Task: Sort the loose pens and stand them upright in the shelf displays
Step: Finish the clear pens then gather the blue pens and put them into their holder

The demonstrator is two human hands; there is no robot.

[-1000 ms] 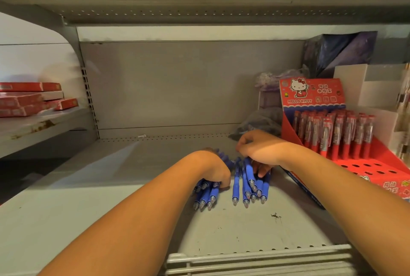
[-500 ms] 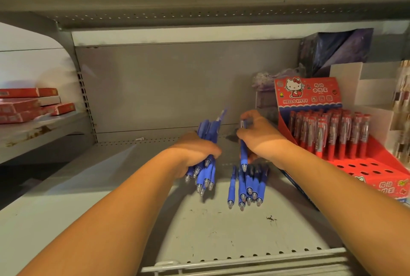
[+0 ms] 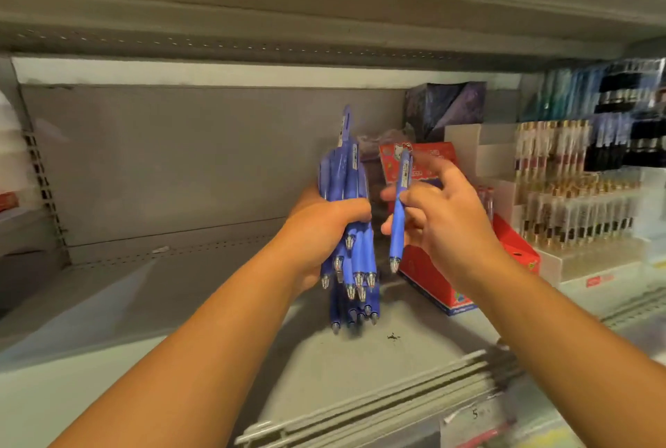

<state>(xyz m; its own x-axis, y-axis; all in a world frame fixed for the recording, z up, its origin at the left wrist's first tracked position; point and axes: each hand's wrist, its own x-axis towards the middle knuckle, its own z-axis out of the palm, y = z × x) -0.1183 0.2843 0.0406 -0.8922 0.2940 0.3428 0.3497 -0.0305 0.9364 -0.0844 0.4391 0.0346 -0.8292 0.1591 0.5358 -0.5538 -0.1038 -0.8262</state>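
Left hand [image 3: 320,231] clenched round a bundle of blue pens [image 3: 346,173] - held roughly upright, tips pointing down, clips up, one pen sticking out above the rest. Right hand [image 3: 447,220] pinches a single blue pen [image 3: 397,235] between thumb and fingers, also upright and tip down, just beside the bundle but not touching it; the index finger is stretched out and blurred. Both hands are raised above the grey shelf [image 3: 162,303].

A few more loose blue pens [image 3: 351,316] lie flat on the shelf right under the bundle, tips toward the camera.

Red display box [image 3: 429,278] stands on the shelf behind the right hand, mostly hidden by it; its red header card [image 3: 436,155] shows above the fingers. Further right is a white tiered display [image 3: 576,206] full of upright pens, blurred. Dark purple box [image 3: 443,105] at the back wall, behind the red display.
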